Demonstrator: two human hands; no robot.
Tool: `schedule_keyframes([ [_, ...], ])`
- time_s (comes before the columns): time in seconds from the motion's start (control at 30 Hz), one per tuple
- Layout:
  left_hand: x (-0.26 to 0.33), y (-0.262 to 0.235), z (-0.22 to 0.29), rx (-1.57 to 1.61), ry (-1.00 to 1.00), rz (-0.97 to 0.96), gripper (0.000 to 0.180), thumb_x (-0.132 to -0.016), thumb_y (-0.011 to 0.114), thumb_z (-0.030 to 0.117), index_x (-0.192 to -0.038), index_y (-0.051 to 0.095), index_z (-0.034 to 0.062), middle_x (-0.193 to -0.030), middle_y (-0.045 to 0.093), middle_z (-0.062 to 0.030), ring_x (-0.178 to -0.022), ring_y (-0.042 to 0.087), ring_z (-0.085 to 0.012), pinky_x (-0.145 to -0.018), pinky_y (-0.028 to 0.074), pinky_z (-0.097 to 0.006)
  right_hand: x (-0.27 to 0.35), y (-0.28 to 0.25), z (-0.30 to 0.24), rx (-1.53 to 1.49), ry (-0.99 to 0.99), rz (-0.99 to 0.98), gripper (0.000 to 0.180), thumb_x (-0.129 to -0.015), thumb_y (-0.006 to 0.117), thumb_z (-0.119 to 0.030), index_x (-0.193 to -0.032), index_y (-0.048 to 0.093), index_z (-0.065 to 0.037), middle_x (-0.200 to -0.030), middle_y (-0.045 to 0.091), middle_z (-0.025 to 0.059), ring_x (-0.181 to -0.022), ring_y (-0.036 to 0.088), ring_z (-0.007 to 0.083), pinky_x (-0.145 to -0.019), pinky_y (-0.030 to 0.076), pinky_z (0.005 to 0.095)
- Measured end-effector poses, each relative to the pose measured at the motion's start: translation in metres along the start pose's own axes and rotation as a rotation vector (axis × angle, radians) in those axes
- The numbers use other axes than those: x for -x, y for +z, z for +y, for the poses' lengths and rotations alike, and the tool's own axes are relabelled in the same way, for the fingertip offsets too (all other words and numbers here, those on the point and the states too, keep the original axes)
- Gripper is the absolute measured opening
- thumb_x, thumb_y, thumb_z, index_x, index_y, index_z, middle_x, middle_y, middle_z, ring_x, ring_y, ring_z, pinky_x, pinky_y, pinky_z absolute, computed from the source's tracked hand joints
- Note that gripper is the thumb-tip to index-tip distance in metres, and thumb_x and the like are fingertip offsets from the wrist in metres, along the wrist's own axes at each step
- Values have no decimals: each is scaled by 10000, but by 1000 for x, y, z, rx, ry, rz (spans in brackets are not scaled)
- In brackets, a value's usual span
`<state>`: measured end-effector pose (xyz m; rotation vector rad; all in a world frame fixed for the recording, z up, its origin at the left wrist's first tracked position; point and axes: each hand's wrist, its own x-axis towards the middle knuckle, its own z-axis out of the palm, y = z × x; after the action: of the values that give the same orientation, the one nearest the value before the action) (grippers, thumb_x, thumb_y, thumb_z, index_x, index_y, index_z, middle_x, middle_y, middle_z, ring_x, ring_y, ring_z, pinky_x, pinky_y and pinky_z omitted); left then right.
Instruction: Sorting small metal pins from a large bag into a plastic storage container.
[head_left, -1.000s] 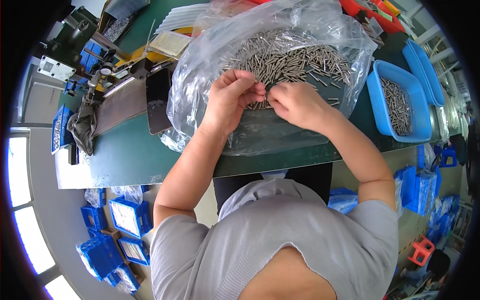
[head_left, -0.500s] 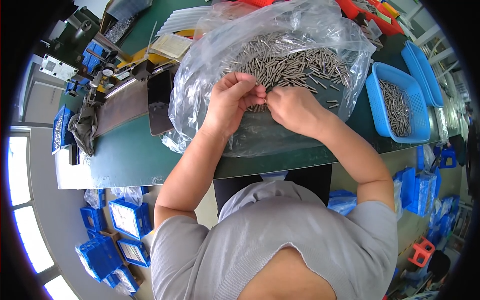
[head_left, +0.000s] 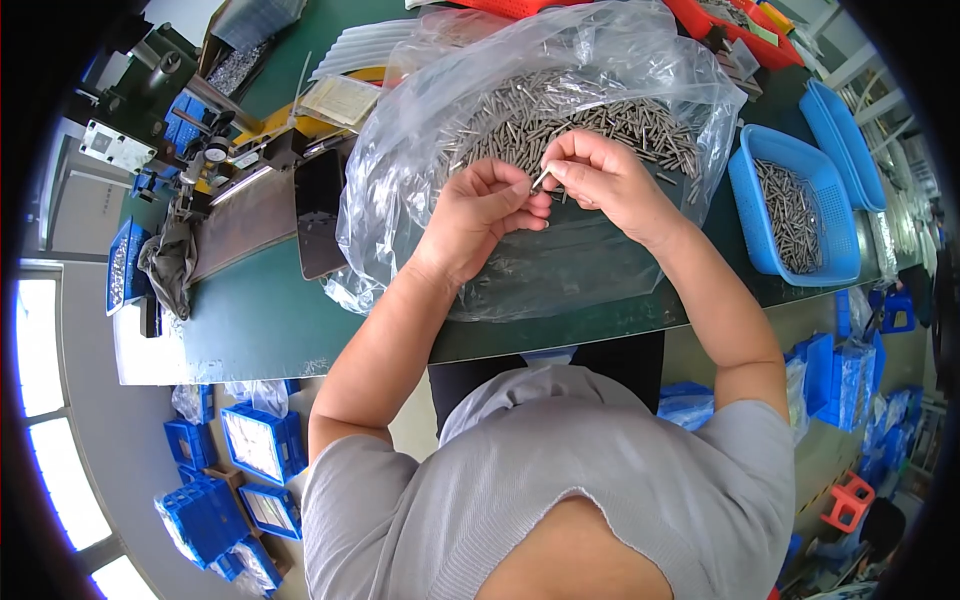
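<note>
My right hand pinches a small, slim metal pin between thumb and forefinger. My left hand is closed with its fingers curled, its thumb tip by the pin's lower end. Whatever lies inside those fingers is hidden. Both hands are over an opened clear plastic bag spread on the green table. Behind them in the bag lies a wide heap of similar grey metal pins.
To the right, a blue basket holds more pins, beside another blue basket. A dark flat panel lies left of the bag, near a metal fixture with a dial gauge. Red trays stand at the back.
My right hand has lifted and turned, and a pin now shows in its fingertips. The left hand has shifted slightly to the right and lower.
</note>
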<state>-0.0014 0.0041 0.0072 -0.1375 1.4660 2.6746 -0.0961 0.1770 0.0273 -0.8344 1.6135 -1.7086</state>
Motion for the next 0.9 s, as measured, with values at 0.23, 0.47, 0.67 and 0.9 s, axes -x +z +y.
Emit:
schedule_keyframes([
  [0.23,0,1,0,27,8,-9,92,-888,550,56,-925,532,-26,-850,634,-140,-783,641,-208,-719,548,-318,-1,3,10,168,-157,-15,117,-891,544,-130,-937,585,-31,-806,599,-3,-675,481,21,-573,392,179],
  [0.47,-2,0,0,46,20,15,102,-889,552,71,-926,542,-23,-835,636,-143,-771,643,-209,-711,548,-312,-1,9,8,-64,52,3,117,-868,602,-175,-920,601,-70,-767,562,-41,-616,441,12,-518,349,177],
  [0.67,-1,-7,4,69,104,199,91,-882,544,71,-913,533,-14,-818,633,-149,-723,637,-211,-679,544,-309,-7,-4,2,-428,21,232,127,-872,554,-175,-898,554,-50,-696,506,-17,-590,439,63,-543,365,189],
  [0.9,1,-4,7,47,131,208,94,-896,514,81,-924,536,-6,-834,624,-151,-754,624,-221,-706,526,-323,-2,5,15,947,-343,44,79,-770,652,-116,-824,633,-61,-692,519,12,-620,533,117,-534,423,281],
])
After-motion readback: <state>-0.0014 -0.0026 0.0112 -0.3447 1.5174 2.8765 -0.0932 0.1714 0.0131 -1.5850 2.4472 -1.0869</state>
